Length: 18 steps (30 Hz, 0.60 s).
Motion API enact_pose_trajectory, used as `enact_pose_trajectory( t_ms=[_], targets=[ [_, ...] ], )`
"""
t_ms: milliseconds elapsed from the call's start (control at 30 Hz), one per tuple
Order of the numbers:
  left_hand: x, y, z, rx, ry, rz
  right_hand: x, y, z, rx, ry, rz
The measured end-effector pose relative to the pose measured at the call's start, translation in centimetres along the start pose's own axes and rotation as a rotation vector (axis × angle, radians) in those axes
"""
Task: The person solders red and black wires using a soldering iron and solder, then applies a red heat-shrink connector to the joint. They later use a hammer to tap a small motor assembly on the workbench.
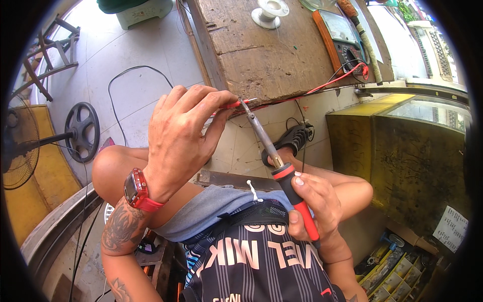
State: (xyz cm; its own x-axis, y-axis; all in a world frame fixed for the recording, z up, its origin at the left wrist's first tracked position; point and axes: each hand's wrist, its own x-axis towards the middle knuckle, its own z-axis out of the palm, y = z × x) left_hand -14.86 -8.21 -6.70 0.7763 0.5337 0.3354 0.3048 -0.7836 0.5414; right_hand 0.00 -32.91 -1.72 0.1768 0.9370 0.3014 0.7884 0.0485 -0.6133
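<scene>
My left hand [183, 123] pinches a red test lead [229, 105] by its end, just off the near edge of the wooden table [241, 65]. A thin metal tip sticks out of the lead to the right. My right hand [319, 204] is closed round the red and black handle of a soldering iron [262, 135]. Its metal shaft slants up and left, and its tip meets or overlaps the lead's end beside my left fingertips; whether they touch I cannot tell. A red wire [329, 84] runs along the table edge to an orange-cased analog multimeter [339, 43].
A spool of thin solder wire [269, 12] stands on the table, and a long stick [365, 43] lies past the multimeter. To the left are a fan [20, 143] and a black round base [82, 132]. A yellow and black cabinet [397, 146] stands right, above a parts organizer [395, 274].
</scene>
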Motion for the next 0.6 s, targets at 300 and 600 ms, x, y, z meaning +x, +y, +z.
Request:
enact_pose_trajectory(
  t_ms=[300, 600],
  targets=[
    [0.04, -0.07, 0.18, -0.005, 0.03, 0.023, 0.15, -0.46, -0.57, -0.028, -0.024, 0.008],
    [0.04, -0.13, 0.15, 0.002, 0.03, 0.027, 0.21, -0.72, -0.49, -0.054, -0.034, 0.015]
  ],
)
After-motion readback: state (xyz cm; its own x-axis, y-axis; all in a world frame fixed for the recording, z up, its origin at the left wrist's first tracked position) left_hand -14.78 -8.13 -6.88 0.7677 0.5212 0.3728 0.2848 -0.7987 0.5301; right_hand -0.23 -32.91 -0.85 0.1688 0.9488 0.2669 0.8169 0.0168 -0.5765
